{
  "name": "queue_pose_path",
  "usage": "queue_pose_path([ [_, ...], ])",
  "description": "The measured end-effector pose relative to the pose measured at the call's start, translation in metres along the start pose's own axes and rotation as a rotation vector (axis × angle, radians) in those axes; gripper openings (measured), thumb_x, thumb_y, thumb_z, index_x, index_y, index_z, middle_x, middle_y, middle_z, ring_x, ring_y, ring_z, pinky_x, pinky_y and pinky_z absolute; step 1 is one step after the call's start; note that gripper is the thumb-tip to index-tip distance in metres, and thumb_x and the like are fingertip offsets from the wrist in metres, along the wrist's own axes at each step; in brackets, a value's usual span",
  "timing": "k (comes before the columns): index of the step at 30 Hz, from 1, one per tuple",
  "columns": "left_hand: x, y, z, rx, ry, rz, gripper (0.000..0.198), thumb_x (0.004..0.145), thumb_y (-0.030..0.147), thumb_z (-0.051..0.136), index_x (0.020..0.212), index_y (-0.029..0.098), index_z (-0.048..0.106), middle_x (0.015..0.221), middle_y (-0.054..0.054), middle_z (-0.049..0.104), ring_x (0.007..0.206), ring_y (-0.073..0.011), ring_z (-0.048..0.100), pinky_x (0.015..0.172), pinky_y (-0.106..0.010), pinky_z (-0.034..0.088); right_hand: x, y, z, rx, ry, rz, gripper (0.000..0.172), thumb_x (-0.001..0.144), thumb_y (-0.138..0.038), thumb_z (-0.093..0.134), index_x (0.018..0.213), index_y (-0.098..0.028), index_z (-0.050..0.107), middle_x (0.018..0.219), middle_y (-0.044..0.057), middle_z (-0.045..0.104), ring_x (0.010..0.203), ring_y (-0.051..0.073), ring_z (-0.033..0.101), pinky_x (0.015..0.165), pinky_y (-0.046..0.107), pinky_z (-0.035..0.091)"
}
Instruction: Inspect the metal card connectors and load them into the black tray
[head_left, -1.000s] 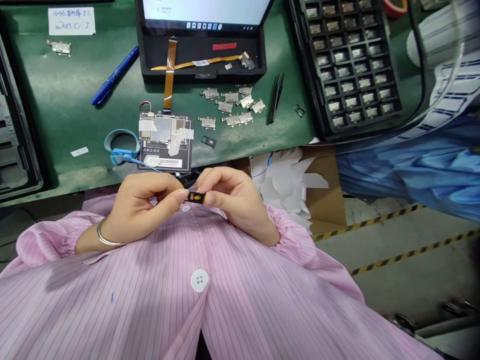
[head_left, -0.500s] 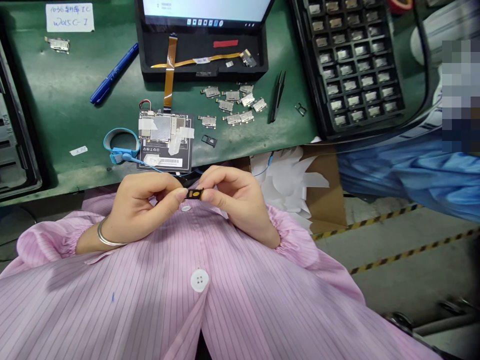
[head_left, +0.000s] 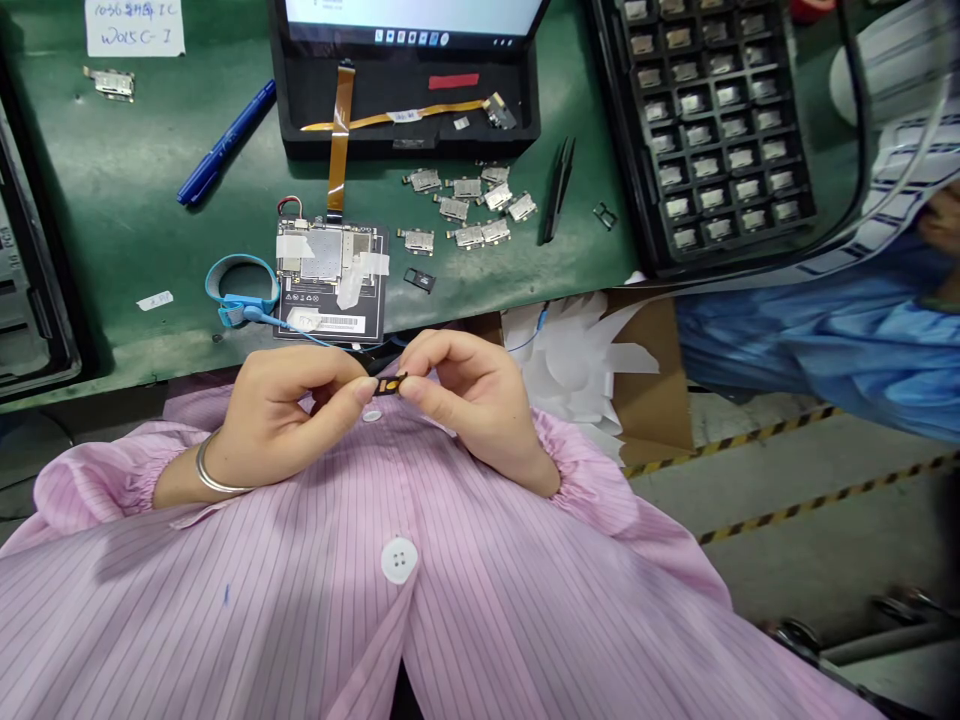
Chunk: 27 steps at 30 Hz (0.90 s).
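Left hand [head_left: 292, 415]: pinches one end of a small black holder [head_left: 388, 385].
Right hand [head_left: 471, 412]: grasps its other end.
Holder: mid-frame, just below the edge of the bench [head_left: 112, 250]; black, orange-yellow patch; finer detail unclear.
Handling: judged underway; grip secured, release not yet made.

I am noticing that the right hand [head_left: 476, 405] is moving slightly closer to the left hand [head_left: 296, 410], and the right end of the small black piece [head_left: 388, 385] is rising a little. The view is also shifting: the paper card [head_left: 133, 28] is reaching the upper edge. At far right, a blurred part of a co-worker [head_left: 941, 222] is appearing.
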<state>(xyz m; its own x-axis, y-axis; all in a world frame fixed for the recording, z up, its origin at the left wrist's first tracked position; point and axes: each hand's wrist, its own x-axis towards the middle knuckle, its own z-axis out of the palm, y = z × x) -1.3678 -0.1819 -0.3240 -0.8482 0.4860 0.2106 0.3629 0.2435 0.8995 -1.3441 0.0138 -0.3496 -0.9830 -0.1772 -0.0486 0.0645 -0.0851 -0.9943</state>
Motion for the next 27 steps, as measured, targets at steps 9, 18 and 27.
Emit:
queue_pose_path([
  [9,0.0021,0.0000,0.0001,0.076,-0.018,0.082,0.019,0.089,0.015,0.057,0.071,0.018,0.061,0.060,0.001,0.065,0.050,-0.0090,0.055,0.047,-0.021,0.039,0.0020,-0.0032,0.0025,-0.083,0.019,-0.046,0.012,0.080,-0.023,0.069,0.073,-0.021,0.059,0.070,-0.003,0.059,0.067,0.013,0.053,0.065,0.029,0.041],
  [18,0.0002,-0.0028,0.0021,0.096,0.004,0.034,0.022,0.090,0.016,0.058,0.068,0.018,0.060,0.061,0.002,0.065,0.052,-0.0085,0.056,0.049,-0.021,0.040,0.0025,-0.0069,0.0068,-0.160,0.036,-0.066,0.010,0.077,-0.016,0.064,0.076,-0.021,0.055,0.072,-0.003,0.056,0.067,0.012,0.052,0.063,0.029,0.041],
  [27,-0.0012,-0.0056,0.0044,0.032,0.019,-0.071,0.024,0.090,0.018,0.059,0.066,0.017,0.061,0.058,0.003,0.061,0.050,-0.0070,0.052,0.048,-0.019,0.038,0.0019,-0.0071,0.0064,-0.145,0.026,-0.072,0.009,0.082,-0.022,0.066,0.079,-0.021,0.057,0.073,-0.003,0.057,0.068,0.012,0.051,0.065,0.029,0.039],
])
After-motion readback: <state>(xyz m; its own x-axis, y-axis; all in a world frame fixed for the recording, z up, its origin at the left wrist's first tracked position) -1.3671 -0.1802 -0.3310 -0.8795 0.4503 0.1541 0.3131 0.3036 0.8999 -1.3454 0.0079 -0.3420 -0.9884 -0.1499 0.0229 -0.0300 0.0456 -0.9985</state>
